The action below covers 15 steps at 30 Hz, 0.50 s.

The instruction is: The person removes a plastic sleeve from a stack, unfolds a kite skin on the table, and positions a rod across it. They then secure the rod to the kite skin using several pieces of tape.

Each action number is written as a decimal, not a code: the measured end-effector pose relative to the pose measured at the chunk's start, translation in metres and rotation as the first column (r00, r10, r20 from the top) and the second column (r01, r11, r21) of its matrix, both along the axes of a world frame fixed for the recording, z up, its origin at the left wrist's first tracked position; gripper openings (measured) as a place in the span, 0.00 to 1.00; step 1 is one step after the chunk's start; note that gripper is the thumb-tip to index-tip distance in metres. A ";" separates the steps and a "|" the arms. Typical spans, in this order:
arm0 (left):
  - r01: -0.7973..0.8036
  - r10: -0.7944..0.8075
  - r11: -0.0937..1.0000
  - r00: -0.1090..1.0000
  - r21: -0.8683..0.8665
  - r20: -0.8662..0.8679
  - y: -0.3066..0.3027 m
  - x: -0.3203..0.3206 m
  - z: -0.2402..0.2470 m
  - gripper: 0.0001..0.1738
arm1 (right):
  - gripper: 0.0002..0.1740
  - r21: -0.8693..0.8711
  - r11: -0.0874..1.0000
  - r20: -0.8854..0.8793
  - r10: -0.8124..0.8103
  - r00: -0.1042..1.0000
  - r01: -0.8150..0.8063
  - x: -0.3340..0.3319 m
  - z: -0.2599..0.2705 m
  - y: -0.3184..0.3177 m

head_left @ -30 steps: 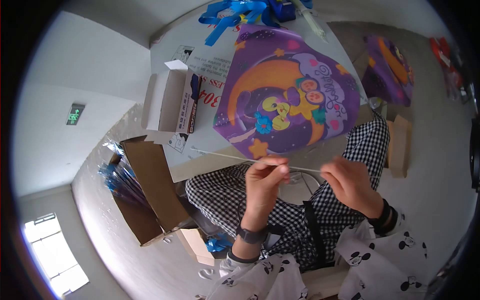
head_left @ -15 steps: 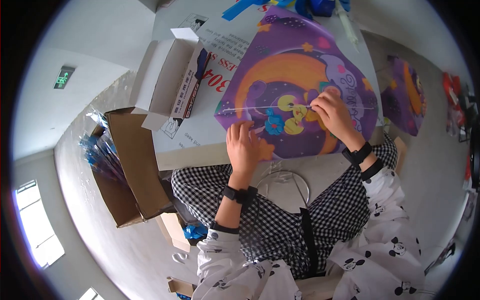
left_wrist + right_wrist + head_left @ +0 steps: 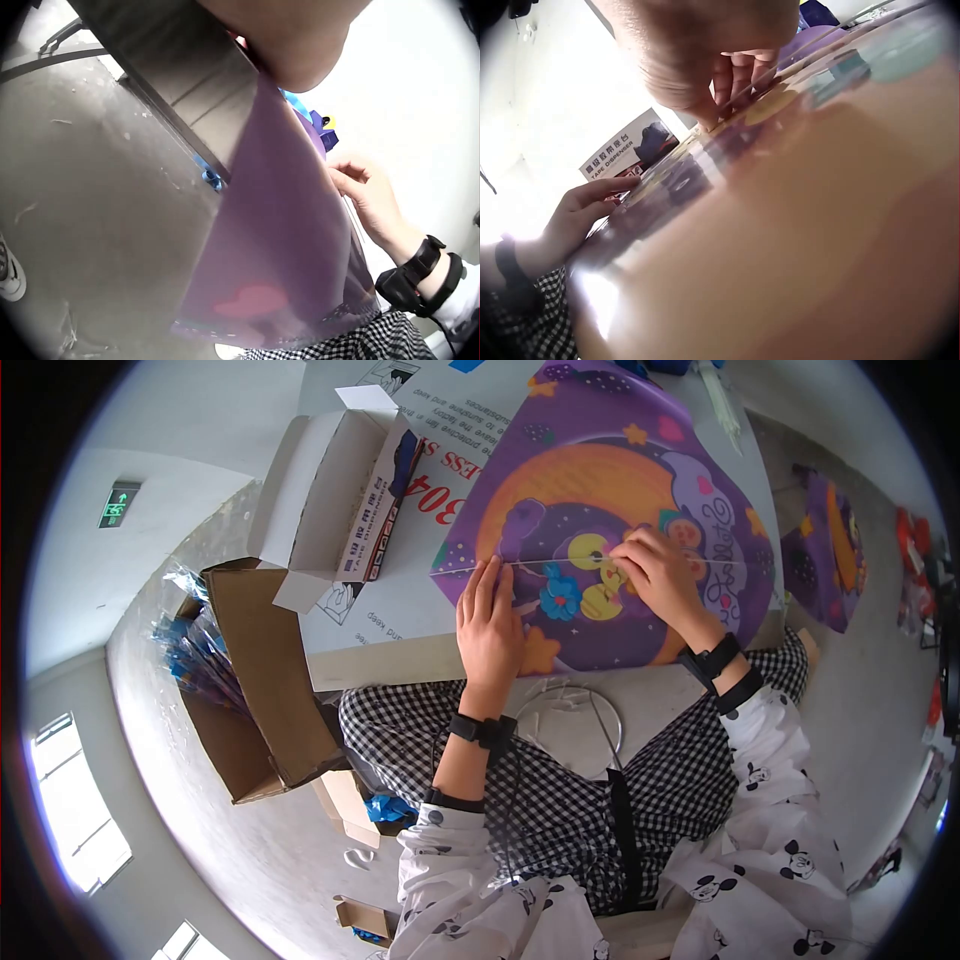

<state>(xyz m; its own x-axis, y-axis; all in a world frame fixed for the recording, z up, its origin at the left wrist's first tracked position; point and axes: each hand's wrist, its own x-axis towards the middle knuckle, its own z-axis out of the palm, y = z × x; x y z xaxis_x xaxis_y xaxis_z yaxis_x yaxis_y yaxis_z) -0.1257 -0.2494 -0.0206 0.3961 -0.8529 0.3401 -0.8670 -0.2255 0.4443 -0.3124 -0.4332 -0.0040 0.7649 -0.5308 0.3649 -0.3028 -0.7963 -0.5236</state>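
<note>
Your right hand point(image 3: 655, 575) pinches the rod point(image 3: 545, 563) already laid across the kite point(image 3: 600, 490); your left hand point(image 3: 490, 625) presses flat-fingered on the kite (rod ends seemingly not yet fixed).

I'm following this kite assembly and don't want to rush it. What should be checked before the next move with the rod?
1. Kite sail spread face up on the table: ok.
2. Sail wholly on the table: not ok, its near edge hangs over.
3. Rod lies across the sail from side to side: ok.
4. Left hand presses the sail with straight fingers: ok.
5. Right hand pinches the rod near the middle: ok.
6. Rod ends fixed at the sail's corners: cannot tell.
</note>
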 end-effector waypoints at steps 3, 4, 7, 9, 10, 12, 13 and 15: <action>-0.010 0.011 1.000 1.000 0.019 -0.008 -0.001 -0.001 0.000 0.28 | 0.05 0.008 1.000 0.006 -0.018 1.000 0.018 0.001 0.002 0.001; -0.018 0.018 1.000 1.000 0.018 -0.007 -0.001 -0.002 -0.001 0.28 | 0.05 0.010 1.000 0.008 -0.022 1.000 0.022 0.001 0.002 0.001; -0.027 0.027 1.000 1.000 -0.004 -0.006 -0.001 -0.002 -0.003 0.28 | 0.06 0.028 0.999 0.016 -0.032 0.999 0.032 0.003 0.000 0.002; -0.023 0.023 1.000 1.000 -0.006 -0.002 -0.003 -0.002 -0.004 0.28 | 0.05 0.038 0.998 0.025 -0.041 0.999 0.040 0.003 0.001 0.003; -0.026 0.026 1.000 1.000 0.002 0.002 -0.003 -0.003 -0.003 0.28 | 0.05 0.044 0.998 0.031 -0.040 0.999 0.038 0.005 0.001 0.003; -0.033 0.033 0.999 0.999 0.013 0.003 -0.001 -0.002 -0.003 0.28 | 0.05 0.027 0.999 0.045 -0.035 0.998 0.033 0.005 -0.001 0.002; -0.036 0.036 0.999 0.999 0.012 -0.002 -0.001 -0.002 -0.002 0.28 | 0.05 0.017 0.999 0.052 -0.034 0.998 0.033 0.005 -0.002 0.001; -0.028 0.028 0.999 1.000 0.022 -0.004 -0.004 -0.005 -0.002 0.29 | 0.05 0.055 0.998 0.042 -0.040 0.998 0.037 0.004 -0.003 0.002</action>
<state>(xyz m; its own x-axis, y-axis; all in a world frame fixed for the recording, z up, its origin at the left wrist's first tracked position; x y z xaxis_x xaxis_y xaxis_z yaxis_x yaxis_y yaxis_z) -0.1308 -0.2535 -0.0224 0.4216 -0.8486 0.3196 -0.8582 -0.2595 0.4429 -0.3080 -0.4316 -0.0073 0.7277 -0.5795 0.3669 -0.3092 -0.7546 -0.5787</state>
